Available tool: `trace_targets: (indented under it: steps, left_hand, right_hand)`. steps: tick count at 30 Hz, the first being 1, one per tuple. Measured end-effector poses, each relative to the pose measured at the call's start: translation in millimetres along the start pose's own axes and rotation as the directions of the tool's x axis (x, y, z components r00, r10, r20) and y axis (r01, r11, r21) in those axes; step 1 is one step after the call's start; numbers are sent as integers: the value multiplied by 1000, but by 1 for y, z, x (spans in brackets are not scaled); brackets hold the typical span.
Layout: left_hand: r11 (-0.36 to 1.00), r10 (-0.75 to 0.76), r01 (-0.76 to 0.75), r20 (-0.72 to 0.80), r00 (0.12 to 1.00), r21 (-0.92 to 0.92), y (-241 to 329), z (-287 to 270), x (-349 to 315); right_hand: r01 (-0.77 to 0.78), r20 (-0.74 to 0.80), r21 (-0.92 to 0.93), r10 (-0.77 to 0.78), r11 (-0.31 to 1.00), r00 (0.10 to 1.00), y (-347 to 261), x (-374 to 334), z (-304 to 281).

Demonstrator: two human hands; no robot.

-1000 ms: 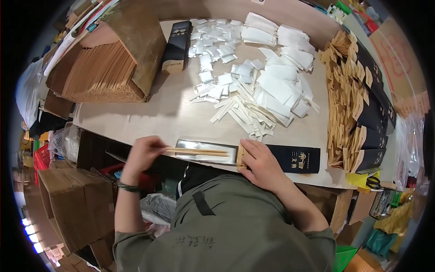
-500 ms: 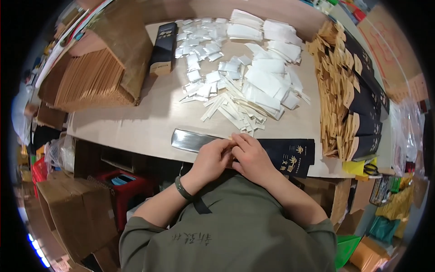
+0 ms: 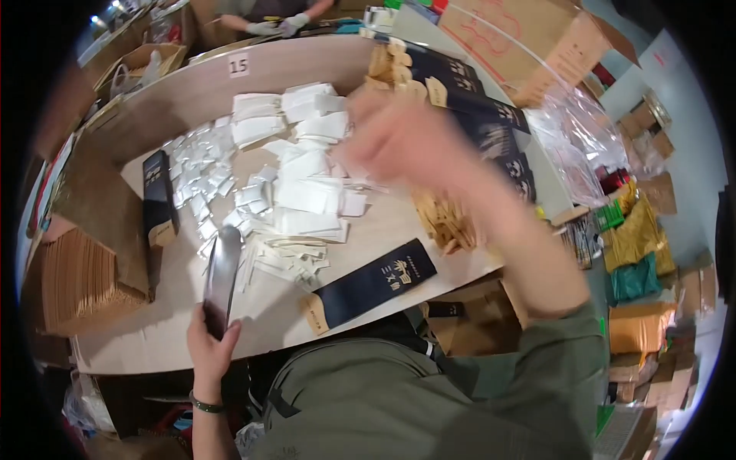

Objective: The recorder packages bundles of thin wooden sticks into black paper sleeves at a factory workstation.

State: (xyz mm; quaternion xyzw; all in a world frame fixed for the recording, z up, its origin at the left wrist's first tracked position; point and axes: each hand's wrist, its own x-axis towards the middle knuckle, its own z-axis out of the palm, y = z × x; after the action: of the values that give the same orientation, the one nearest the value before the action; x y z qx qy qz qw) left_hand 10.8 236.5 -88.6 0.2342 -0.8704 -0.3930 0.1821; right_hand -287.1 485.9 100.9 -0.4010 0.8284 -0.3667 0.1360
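Observation:
My left hand [image 3: 208, 346] is closed around the lower end of a long, narrow, shiny silver strip [image 3: 221, 277]. The strip stands tilted up over the left part of the table, near small clear packets [image 3: 203, 172]. Smeared by motion, my right hand [image 3: 402, 142] is over the right side of the table, in front of rows of navy and tan paper pouches [image 3: 445, 218]; its fingers cannot be made out. Between my arms, a flat navy pouch [image 3: 376, 282] with a tan end lies slanted near the table's front edge.
White paper packets [image 3: 307, 188] and thin pale strips [image 3: 287, 257] are heaped mid-table. At the left stand a carton of brown sheets [image 3: 84, 276] and another navy pouch [image 3: 157, 195]. Behind the raised back panel [image 3: 199, 84], another person's gloved hands [image 3: 280, 27] show.
My hands have parted: the left went left with the silver strip, the right swung up and right. The flat pouch now lies slanted, out of my hands. The whole view has turned.

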Motion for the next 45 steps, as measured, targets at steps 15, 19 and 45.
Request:
trace_targets:
  steps: [15,19,45]
  left_hand:
    - [952,-120,257,572,812,-166,59,60,-12]
    - [969,13,-67,223,975,237,31,50,-21]
    - [863,119,-189,175,977,468,9,56,127]
  right_hand:
    - [355,39,-363,-367,861,930,83,-103,189]
    - [-124,175,-367,199,922,964,82,-101,209]
    - [-89,-56,-323,75,942,996,95,-46,217]
